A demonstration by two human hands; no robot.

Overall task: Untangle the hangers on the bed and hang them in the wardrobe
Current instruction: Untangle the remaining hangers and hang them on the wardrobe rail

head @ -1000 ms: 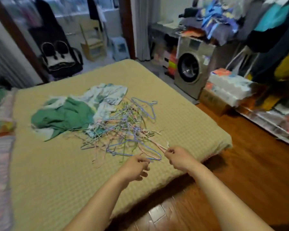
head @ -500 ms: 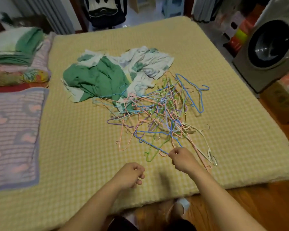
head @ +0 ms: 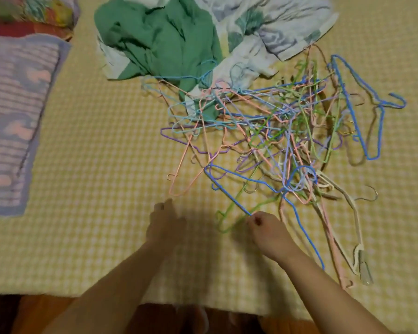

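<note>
On the bed (head: 87, 153) all hangers (head: 275, 131) lie tangled; right hand (head: 270, 233) pinches a blue hanger (head: 237, 179), left hand (head: 165, 225) empty, half-open.

A home bedroom: a bed (head: 87, 165) under a yellow checked cover, a striped pillow (head: 12, 121) at its left, crumpled clothes (head: 159, 37) and wire hangers (head: 275, 131) on top.
</note>
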